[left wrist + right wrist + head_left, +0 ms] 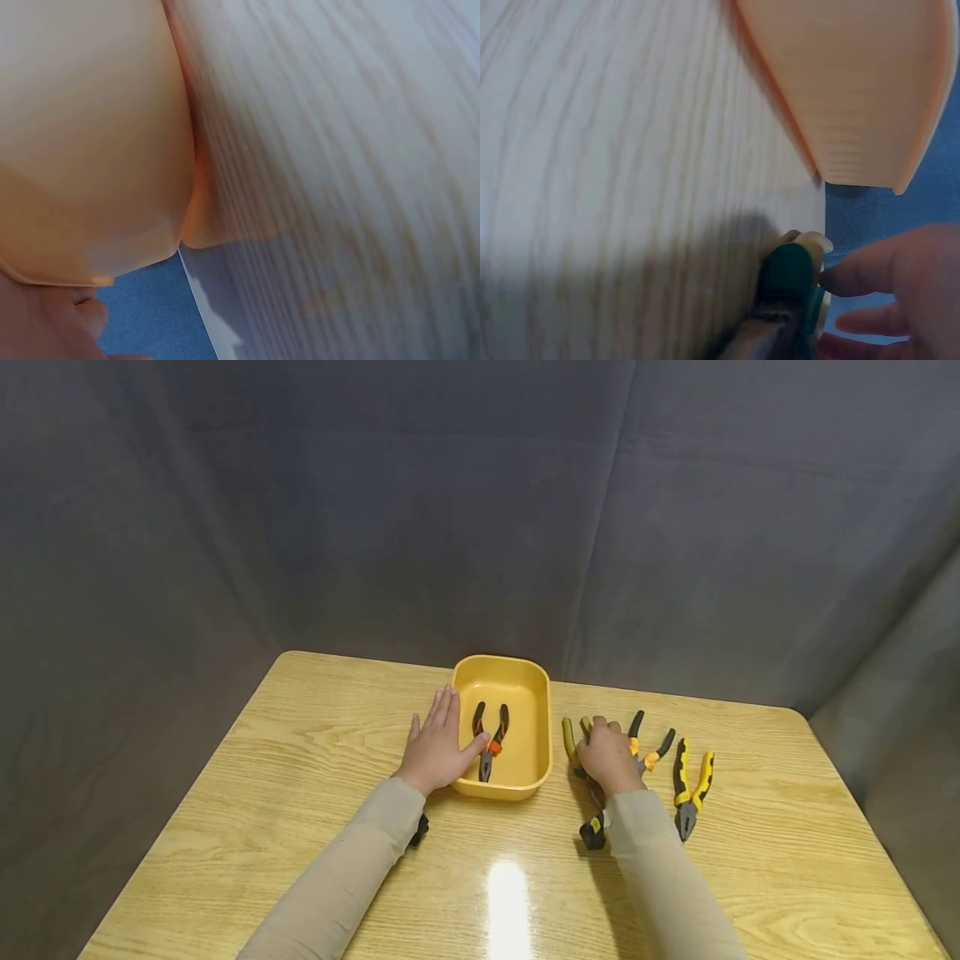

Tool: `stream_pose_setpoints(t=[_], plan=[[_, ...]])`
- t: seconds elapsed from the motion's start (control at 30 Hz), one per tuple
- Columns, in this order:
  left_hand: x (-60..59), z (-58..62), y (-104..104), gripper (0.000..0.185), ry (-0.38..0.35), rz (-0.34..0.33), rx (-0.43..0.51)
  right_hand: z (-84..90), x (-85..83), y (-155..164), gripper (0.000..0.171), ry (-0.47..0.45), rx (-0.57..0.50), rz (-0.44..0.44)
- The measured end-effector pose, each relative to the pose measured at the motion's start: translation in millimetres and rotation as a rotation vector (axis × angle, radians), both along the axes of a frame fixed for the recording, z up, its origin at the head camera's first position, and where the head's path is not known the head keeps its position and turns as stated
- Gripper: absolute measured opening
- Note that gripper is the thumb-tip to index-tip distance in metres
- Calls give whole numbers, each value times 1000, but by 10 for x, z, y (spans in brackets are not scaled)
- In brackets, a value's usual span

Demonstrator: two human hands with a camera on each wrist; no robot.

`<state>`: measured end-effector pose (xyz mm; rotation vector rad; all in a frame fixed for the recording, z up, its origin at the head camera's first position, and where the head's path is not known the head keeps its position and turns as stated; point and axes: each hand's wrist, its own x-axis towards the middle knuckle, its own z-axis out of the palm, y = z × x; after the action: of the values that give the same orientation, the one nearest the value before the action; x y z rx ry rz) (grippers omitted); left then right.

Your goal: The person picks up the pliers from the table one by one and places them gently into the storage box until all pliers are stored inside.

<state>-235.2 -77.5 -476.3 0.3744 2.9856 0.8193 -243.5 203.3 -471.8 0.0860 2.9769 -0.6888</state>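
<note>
Dark grey cloth (420,527) hangs behind and beside a wood-grained table (300,752) marked by bright glare (508,906).

Tray (498,792) looks smooth plastic; table (300,793), glossy wood; curtain (420,527), matt cloth.

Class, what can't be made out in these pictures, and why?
Head view: the tips of the orange-and-black pliers, behind the right arm.
Left wrist view: the inside of the tub, hidden by its wall; most of the left hand, cut off by the picture's edges.
Right wrist view: the far end of the green-handled pliers, cut off by the bottom edge.
</note>
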Motion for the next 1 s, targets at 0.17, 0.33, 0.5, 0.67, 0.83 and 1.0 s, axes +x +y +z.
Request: stream_pose_setpoints(t=[0.17, 0.33, 0.5, 0.67, 0.83, 1.0], plan=[[-7, -7, 0, 92, 1, 2, -12, -24, -21, -9, 56, -20, 22, -5], [-18, -27, -3, 93, 7, 1, -5, -56, -47, -10, 51, -37, 30, -17], [15, -27, 7, 93, 5, 0, 0, -112, -51, -3, 40, -36, 30, -29], [40, -25, 10, 93, -1, -4, 10, -160, -67, -10, 33, -28, 48, -45], [18, -23, 4, 92, 15, 2, 11, -158, -110, -25, 27, 6, 90, -25], [-11, -31, 1, 92, 28, 3, 7, -150, -128, -28, 23, 55, 153, 10]])
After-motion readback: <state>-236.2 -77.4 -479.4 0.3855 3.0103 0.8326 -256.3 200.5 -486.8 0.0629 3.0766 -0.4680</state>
